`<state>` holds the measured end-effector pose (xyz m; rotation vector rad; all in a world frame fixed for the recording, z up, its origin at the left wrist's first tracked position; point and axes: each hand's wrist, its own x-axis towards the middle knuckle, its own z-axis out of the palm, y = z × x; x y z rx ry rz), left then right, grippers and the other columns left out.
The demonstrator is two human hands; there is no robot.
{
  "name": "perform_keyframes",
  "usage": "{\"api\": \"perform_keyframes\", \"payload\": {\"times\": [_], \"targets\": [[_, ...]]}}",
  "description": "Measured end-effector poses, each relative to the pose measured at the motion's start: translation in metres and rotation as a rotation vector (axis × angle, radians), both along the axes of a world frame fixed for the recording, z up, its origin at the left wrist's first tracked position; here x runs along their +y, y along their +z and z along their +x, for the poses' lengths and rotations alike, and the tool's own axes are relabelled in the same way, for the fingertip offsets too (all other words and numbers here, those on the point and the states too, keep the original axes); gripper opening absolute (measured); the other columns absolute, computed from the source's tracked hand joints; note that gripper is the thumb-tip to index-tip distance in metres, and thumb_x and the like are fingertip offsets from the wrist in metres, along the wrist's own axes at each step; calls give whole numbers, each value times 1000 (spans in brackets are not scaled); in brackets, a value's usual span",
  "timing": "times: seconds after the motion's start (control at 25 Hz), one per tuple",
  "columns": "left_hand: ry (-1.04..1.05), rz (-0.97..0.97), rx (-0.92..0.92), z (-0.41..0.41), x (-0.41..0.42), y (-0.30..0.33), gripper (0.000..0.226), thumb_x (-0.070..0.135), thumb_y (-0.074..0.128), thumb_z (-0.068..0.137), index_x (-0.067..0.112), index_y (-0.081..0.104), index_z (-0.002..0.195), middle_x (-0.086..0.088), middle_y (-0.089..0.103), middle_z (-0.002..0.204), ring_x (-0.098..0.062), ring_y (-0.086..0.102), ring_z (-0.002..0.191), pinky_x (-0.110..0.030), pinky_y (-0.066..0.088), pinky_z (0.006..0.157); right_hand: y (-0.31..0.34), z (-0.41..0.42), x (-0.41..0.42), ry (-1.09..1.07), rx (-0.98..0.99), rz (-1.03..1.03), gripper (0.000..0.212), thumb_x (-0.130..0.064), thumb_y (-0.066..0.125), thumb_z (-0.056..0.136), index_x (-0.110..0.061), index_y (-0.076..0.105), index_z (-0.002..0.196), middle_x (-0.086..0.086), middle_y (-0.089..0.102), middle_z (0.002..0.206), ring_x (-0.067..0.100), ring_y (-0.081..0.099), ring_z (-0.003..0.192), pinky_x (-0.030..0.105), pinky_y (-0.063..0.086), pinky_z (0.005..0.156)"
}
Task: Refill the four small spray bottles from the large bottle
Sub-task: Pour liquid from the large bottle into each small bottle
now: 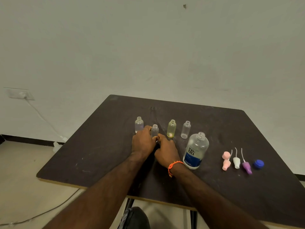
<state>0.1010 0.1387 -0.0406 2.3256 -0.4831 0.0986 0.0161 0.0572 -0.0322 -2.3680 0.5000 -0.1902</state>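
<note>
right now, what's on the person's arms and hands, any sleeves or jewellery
Both forearms are bare, with no sleeves in view. The right hand has an orange braided thread bracelet knotted round its wrist. The left hand wears nothing visible: no ring, watch or glove.

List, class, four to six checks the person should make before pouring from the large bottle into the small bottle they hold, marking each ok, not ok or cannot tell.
1. Large bottle uncapped, upright: ok.
2. Held small bottle open-necked, upright on the table: ok.
3. Left hand and right hand both gripping it at the base: ok for steadiness; not ok for pouring, since no hand is free.
4. Other three small bottles, including the yellow bottle, open: ok.
5. Spray tops and blue cap set aside: ok.
6. Liquid level in large bottle: cannot tell.
</note>
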Motion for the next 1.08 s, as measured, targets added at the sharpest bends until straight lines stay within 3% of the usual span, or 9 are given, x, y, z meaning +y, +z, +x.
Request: {"api": "perform_keyframes", "payload": {"times": [0.32,0.44,0.56,0.68,0.8,0.88,1.08], "targets": [[59,-29,52,27,-20,-3,29,45,55,101,19,65,107,-3,70,94,-27,67,92,-50,57,85,-5,40,-12,-45,-58,94,43,-2,48,76,-31,57,106,-5,67,99,19,64,95,43,57,87],[68,-13,78,27,-23,-2,30,42,55,102,15,64,111,-8,71,99,-33,67,99,-50,56,87,-3,40,-16,-44,-67,124,51,3,50,81,-21,57,126,1,67,116,20,62,108,37,54,96],[57,-5,68,21,-20,2,34,42,59,101,15,61,123,-10,70,109,-35,66,109,-50,56,91,0,30,-15,-43,-75,148,51,6,52,81,-12,54,129,5,66,122,21,61,114,35,53,96],[111,-56,34,2,-13,10,61,31,73,93,14,48,145,-8,66,126,-31,65,117,-45,54,94,1,17,-8,-115,-165,155,40,-3,57,85,-18,59,122,1,69,117,17,64,109,37,56,92],[85,-128,-95,-21,-9,14,36,27,67,94,19,54,127,2,64,108,-24,67,101,-40,54,82,1,-8,-1,-156,-276,136,28,-17,59,89,-31,62,113,-11,71,106,5,66,99,34,58,87],[10,-159,-125,-29,-9,14,26,23,65,95,20,57,119,7,63,102,-19,66,95,-33,50,77,1,-31,-1,-154,-329,104,29,-15,57,87,-32,62,109,-13,71,95,1,66,90,33,58,82],[-208,-151,-111,-34,-29,10,45,27,76,90,16,58,130,-2,70,118,-20,67,106,-35,54,88,8,-100,-18,-101,-474,-40,22,-10,54,77,-28,62,85,-15,64,75,4,61,75,34,53,69]]}}
